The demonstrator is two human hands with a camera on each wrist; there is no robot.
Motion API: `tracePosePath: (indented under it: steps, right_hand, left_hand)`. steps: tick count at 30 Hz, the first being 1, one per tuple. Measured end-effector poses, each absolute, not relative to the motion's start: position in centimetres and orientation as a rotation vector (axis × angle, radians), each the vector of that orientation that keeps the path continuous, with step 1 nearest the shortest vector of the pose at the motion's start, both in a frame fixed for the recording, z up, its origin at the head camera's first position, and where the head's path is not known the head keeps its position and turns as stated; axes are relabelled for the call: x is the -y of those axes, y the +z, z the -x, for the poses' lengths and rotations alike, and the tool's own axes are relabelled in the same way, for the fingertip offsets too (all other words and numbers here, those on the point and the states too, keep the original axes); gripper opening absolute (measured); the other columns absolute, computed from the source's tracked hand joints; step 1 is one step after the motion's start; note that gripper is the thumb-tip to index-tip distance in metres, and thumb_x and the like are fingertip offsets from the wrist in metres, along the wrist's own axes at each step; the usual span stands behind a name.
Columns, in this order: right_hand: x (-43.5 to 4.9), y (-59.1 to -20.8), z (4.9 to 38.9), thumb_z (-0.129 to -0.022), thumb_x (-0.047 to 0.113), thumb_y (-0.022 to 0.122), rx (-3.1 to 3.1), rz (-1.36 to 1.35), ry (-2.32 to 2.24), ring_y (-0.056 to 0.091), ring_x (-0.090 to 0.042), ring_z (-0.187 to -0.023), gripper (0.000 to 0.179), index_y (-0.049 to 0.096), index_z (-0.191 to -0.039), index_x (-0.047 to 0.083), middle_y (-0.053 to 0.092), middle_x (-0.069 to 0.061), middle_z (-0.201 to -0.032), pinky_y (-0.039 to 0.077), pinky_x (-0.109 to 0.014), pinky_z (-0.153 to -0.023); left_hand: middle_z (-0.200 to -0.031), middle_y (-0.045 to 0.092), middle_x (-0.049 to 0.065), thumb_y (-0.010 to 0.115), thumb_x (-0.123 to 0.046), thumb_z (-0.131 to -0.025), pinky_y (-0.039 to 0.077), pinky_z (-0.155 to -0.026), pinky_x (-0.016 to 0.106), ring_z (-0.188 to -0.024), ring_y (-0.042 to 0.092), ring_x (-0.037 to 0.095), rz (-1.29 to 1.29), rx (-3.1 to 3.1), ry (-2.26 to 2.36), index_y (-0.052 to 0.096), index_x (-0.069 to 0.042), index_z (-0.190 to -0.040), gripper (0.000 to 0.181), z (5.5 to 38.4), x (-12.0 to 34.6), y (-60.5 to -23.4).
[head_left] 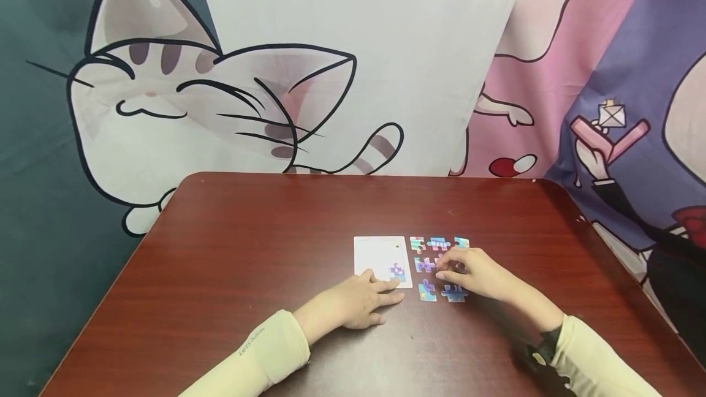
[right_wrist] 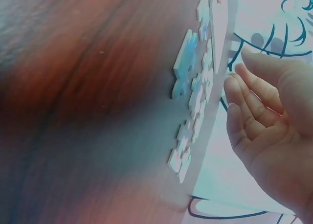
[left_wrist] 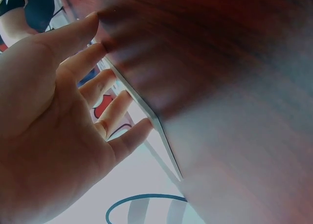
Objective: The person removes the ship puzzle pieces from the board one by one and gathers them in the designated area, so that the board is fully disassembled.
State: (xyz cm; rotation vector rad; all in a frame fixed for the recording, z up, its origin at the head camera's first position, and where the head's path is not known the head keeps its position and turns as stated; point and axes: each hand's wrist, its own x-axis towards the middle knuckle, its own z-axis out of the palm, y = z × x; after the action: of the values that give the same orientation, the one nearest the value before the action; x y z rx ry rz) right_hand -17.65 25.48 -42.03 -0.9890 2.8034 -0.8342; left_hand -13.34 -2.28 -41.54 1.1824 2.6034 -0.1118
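A white puzzle board (head_left: pixel 375 255) lies on the table, with a purple and blue puzzle piece (head_left: pixel 397 270) at its lower right corner. My left hand (head_left: pixel 361 302) has its fingers spread at the board's near edge; in the left wrist view fingertips touch the board's edge (left_wrist: pixel 142 102). To the right of the board, several loose jigsaw pieces (head_left: pixel 425 264) lie in rough rows. Over these pieces is my right hand (head_left: pixel 477 269), fingers loosely bent and partly covering some of them. The right wrist view shows nothing between its fingers, which are above the pieces (right_wrist: pixel 185 57).
The dark red-brown tabletop (head_left: pixel 248 231) stretches around the board and pieces. Behind it hangs a cloth backdrop (head_left: pixel 358 5) with a cartoon cat and other figures.
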Motion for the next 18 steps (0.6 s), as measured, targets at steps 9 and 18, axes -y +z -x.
tracePosePath:
  steps: [9,18]
  right_hand:
    - [-24.5,-41.3,18.2,-0.079,0.017,0.075,-2.803,1.063,-0.770,0.048,-0.002,-0.066,0.021,0.069,-0.098,0.011,0.063,0.012,-0.081,0.047,-0.022,-0.057]
    - [-22.9,-40.6,18.8,-0.079,0.021,0.075,-2.783,1.017,-0.772,0.054,-0.004,-0.074,0.029,0.069,-0.105,0.009,0.068,0.001,-0.091,0.051,-0.028,-0.065]
  left_hand:
    - [-0.153,0.020,-0.018,0.050,-0.047,-0.092,0.041,-0.096,0.029,-0.120,0.039,0.010,-1.159,-2.592,-0.102,0.032,-0.041,-0.143,0.055,13.0,2.3,-41.2]
    - [-0.152,0.021,-0.018,0.050,-0.048,-0.092,0.041,-0.095,0.028,-0.120,0.039,0.010,-1.170,-2.594,-0.136,0.031,-0.041,-0.143,0.055,13.1,2.2,-41.3]
